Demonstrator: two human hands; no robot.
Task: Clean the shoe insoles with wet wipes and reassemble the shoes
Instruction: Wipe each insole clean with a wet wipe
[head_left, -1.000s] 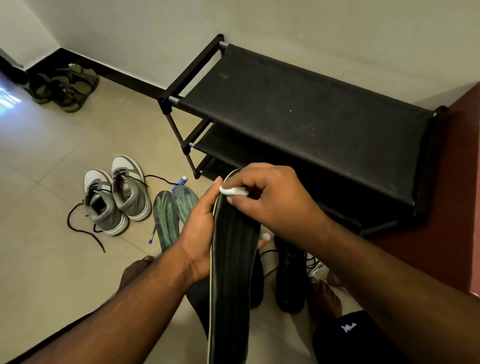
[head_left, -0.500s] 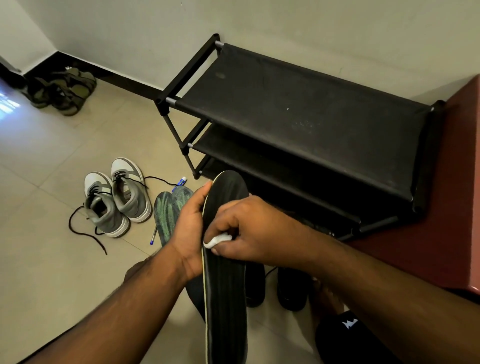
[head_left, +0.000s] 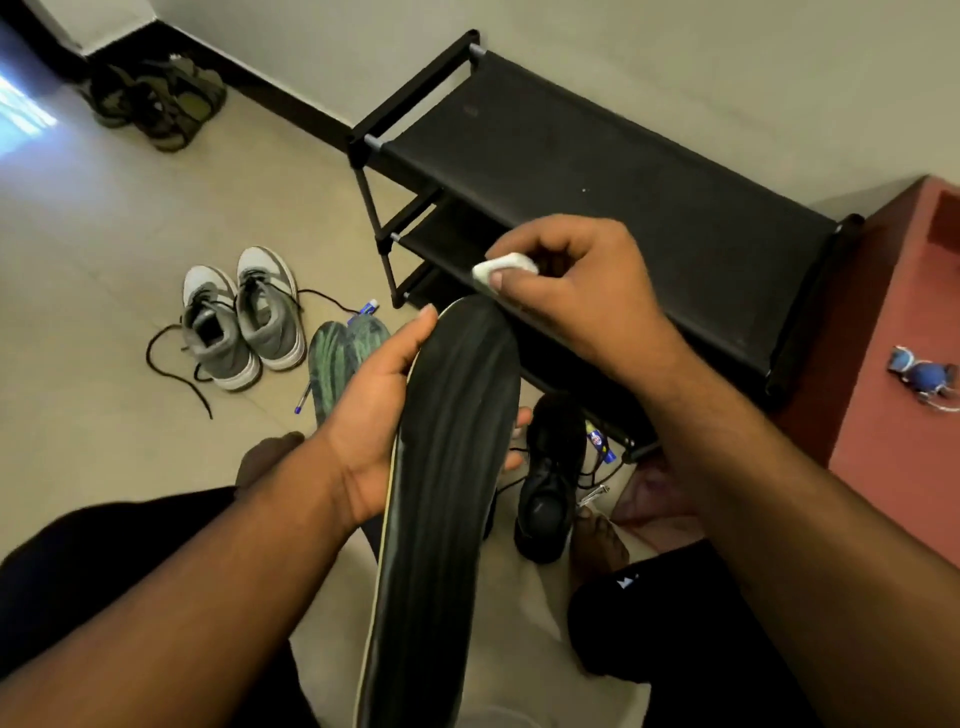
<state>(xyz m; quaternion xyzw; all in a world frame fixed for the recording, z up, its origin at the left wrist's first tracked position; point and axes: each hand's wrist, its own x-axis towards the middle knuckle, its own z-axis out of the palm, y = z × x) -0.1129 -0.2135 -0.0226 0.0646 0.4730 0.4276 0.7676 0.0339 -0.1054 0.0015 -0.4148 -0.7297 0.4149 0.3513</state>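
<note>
Near centre, we see left hand (head_left: 374, 415) gripping black insole (head_left: 447, 467) upright over black shoe (head_left: 550, 478). Right hand (head_left: 576, 291) pinches folded wet wipe (head_left: 504, 267) just past insole's far tip. We judge risk: thin insole flexing under wipe pressure, slipping from grip onto floor.

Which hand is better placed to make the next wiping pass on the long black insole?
Right hand: it pinches the white wet wipe just above the long black insole's tip, while the left hand grips the insole.

Tiled floor (head_left: 104, 249): sneakers (head_left: 241, 317), seemingly insoles (head_left: 337, 358).
</note>
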